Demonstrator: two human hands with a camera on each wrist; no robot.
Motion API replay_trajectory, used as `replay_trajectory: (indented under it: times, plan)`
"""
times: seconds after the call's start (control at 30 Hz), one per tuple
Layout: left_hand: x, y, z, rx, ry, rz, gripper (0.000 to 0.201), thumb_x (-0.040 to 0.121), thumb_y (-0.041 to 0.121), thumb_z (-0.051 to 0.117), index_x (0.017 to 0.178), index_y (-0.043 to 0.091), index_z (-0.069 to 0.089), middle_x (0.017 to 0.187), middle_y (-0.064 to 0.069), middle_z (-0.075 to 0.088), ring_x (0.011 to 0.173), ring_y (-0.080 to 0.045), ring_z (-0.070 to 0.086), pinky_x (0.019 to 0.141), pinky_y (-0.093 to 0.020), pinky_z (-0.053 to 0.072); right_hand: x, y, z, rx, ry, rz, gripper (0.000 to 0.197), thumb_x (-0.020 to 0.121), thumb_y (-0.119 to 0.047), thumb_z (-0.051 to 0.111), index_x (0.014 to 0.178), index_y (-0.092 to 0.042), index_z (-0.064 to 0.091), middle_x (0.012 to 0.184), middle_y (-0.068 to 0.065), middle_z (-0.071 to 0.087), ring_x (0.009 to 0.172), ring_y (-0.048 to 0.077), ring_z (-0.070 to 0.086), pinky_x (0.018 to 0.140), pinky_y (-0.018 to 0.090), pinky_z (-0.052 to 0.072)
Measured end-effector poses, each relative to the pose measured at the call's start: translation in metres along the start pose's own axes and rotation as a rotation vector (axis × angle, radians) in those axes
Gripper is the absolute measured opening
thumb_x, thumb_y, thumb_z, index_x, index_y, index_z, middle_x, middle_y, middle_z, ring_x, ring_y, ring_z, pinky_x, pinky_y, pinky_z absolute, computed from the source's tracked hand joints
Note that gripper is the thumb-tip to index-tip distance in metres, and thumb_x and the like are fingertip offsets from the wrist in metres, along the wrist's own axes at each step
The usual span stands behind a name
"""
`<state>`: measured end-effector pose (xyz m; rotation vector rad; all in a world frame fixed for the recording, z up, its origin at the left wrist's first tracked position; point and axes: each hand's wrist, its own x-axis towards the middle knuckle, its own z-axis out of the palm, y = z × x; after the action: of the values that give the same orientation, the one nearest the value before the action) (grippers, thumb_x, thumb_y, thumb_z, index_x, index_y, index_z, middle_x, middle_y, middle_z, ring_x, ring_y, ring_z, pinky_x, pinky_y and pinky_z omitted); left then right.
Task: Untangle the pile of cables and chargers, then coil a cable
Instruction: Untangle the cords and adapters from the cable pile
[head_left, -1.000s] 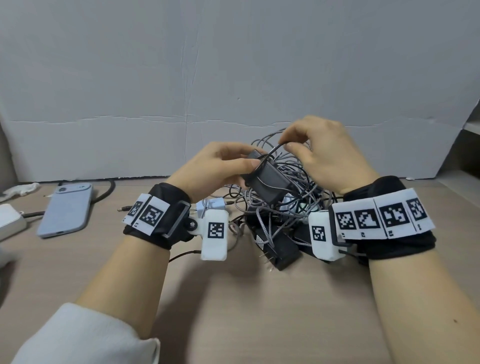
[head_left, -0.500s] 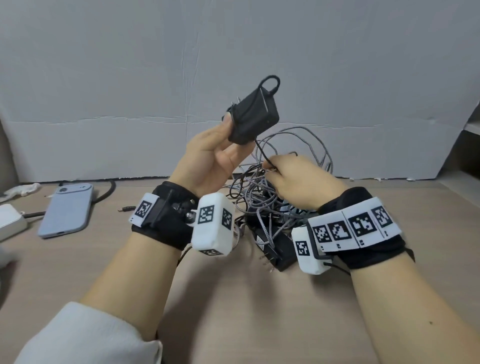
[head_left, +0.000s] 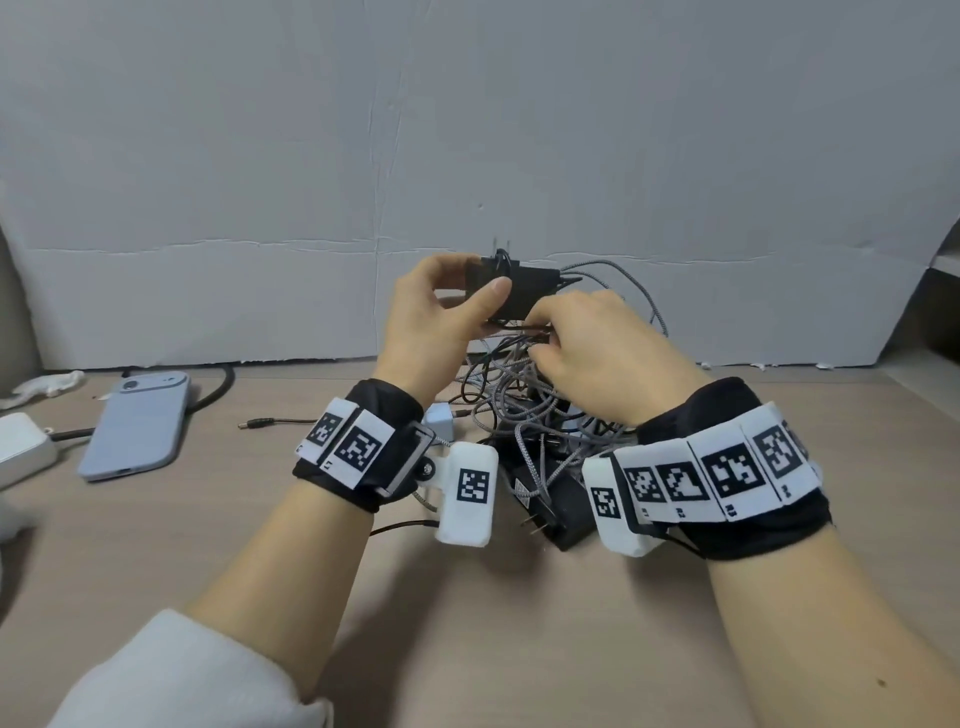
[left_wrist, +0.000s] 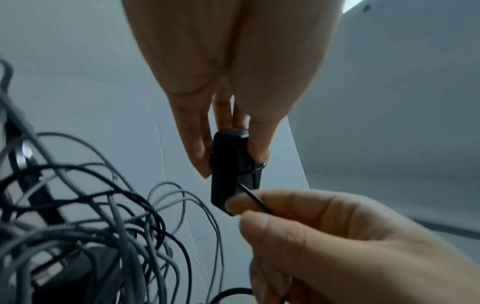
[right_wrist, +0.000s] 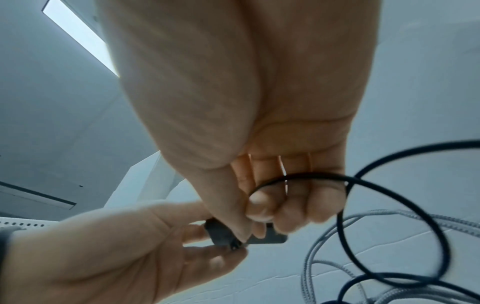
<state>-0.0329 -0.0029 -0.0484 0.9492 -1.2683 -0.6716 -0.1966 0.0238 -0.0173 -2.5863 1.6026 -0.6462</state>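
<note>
My left hand (head_left: 441, 306) holds a black charger block (head_left: 519, 291) above the pile, fingers and thumb curled round it; the block also shows in the left wrist view (left_wrist: 233, 166). A thin black cable (left_wrist: 253, 195) loops round the block. My right hand (head_left: 587, 348) sits just right of the block and pinches that thin black cable (right_wrist: 306, 176) between thumb and fingers. Beneath both hands lies the tangle of grey braided and black cables (head_left: 524, 410) on the wooden table (head_left: 467, 623), with another black charger (head_left: 561, 504) at its front.
A light blue phone (head_left: 140, 421) lies at the left, a white box (head_left: 21, 447) beside it at the table's left edge. A barrel plug end (head_left: 257, 422) and a small white charger (head_left: 441, 421) lie left of the pile. A grey wall board stands behind.
My left hand had raised the charger high and has brought it back down to just above the pile. My right hand rose from the pile to the block and pinches its black cable.
</note>
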Motion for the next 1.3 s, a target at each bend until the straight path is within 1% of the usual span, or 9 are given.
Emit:
replay_trajectory:
  times: [0.13, 0.3, 0.4, 0.57, 0.7, 0.87, 0.97, 1.1, 1.3]
  plan:
    - [0.003, 0.004, -0.006, 0.172, -0.047, 0.064, 0.023, 0.086, 0.019, 0.079, 0.107, 0.017, 0.068, 0.101, -0.001, 0.072, 0.090, -0.020, 0.072, 0.077, -0.041, 0.063, 0.002, 0.003, -0.004, -0.017, 0.147, 0.006, 0.021, 0.095, -0.018, 0.051, 0.107, -0.020, 0.068, 0.107, 0.007, 0.069, 0.103, 0.033, 0.062, 0.089, 0.045, 0.052]
    - [-0.002, 0.015, -0.003, 0.252, -0.271, -0.033, 0.021, 0.092, 0.016, 0.073, 0.110, 0.007, 0.070, 0.096, -0.012, 0.072, 0.081, -0.023, 0.073, 0.074, -0.041, 0.064, 0.004, 0.007, -0.009, -0.063, 0.393, -0.012, 0.016, 0.097, -0.019, 0.054, 0.102, -0.022, 0.069, 0.104, -0.002, 0.066, 0.107, 0.026, 0.054, 0.096, 0.041, 0.031]
    - [-0.004, 0.018, -0.007, 0.137, -0.448, -0.148, 0.013, 0.098, 0.011, 0.062, 0.104, 0.003, 0.071, 0.091, -0.013, 0.072, 0.077, -0.020, 0.067, 0.070, -0.035, 0.060, 0.005, 0.016, -0.010, -0.018, 0.374, 0.015, 0.019, 0.098, -0.019, 0.053, 0.103, -0.025, 0.071, 0.106, -0.004, 0.069, 0.109, 0.025, 0.054, 0.097, 0.040, 0.029]
    - [-0.006, 0.017, -0.014, 0.033, -0.570, -0.236, 0.026, 0.096, 0.012, 0.059, 0.109, -0.009, 0.065, 0.088, -0.010, 0.069, 0.080, -0.023, 0.062, 0.067, -0.030, 0.057, 0.009, 0.032, -0.009, 0.192, 0.207, 0.048, 0.010, 0.094, -0.024, 0.063, 0.091, -0.028, 0.072, 0.095, -0.006, 0.074, 0.103, 0.022, 0.064, 0.098, 0.044, 0.046]
    - [-0.004, 0.015, -0.018, -0.131, -0.565, -0.266, 0.036, 0.089, 0.016, 0.058, 0.113, -0.010, 0.064, 0.096, -0.018, 0.066, 0.084, -0.029, 0.061, 0.071, -0.035, 0.059, 0.005, 0.036, -0.013, 0.272, 0.106, 0.028, 0.018, 0.097, -0.033, 0.064, 0.091, -0.019, 0.075, 0.089, -0.007, 0.073, 0.092, 0.013, 0.065, 0.079, 0.027, 0.045]
    - [-0.003, 0.011, -0.018, -0.384, -0.566, -0.279, 0.031, 0.093, 0.015, 0.053, 0.116, -0.003, 0.063, 0.105, -0.015, 0.069, 0.094, -0.028, 0.069, 0.083, -0.042, 0.060, 0.005, 0.030, -0.009, 0.289, 0.061, 0.025, 0.024, 0.092, -0.030, 0.063, 0.083, -0.009, 0.069, 0.077, 0.004, 0.069, 0.079, 0.024, 0.063, 0.074, 0.036, 0.051]
    - [-0.001, 0.010, -0.014, -0.534, -0.494, -0.282, 0.027, 0.095, 0.020, 0.052, 0.110, 0.006, 0.070, 0.107, -0.011, 0.068, 0.094, -0.022, 0.065, 0.078, -0.033, 0.057, 0.005, 0.022, -0.002, 0.278, 0.076, -0.032, 0.040, 0.088, -0.040, 0.053, 0.082, -0.001, 0.058, 0.075, 0.018, 0.061, 0.072, 0.035, 0.055, 0.065, 0.043, 0.050]
    - [-0.002, 0.010, -0.002, -0.692, -0.356, -0.353, 0.022, 0.101, 0.024, 0.054, 0.105, 0.012, 0.072, 0.106, -0.005, 0.071, 0.087, -0.017, 0.065, 0.073, -0.024, 0.053, 0.007, 0.015, 0.005, 0.233, 0.063, 0.057, 0.035, 0.092, -0.026, 0.050, 0.061, -0.013, 0.040, 0.057, 0.005, 0.044, 0.058, 0.023, 0.042, 0.055, 0.034, 0.032]
    - [-0.006, 0.010, 0.016, -0.751, -0.234, -0.368, 0.034, 0.101, 0.019, 0.056, 0.126, -0.004, 0.061, 0.121, -0.014, 0.067, 0.105, -0.022, 0.065, 0.086, -0.024, 0.057, 0.005, -0.001, 0.019, 0.098, 0.061, 0.204, 0.022, 0.092, -0.035, 0.044, 0.084, -0.017, 0.055, 0.092, 0.013, 0.063, 0.087, 0.036, 0.059, 0.076, 0.041, 0.050]
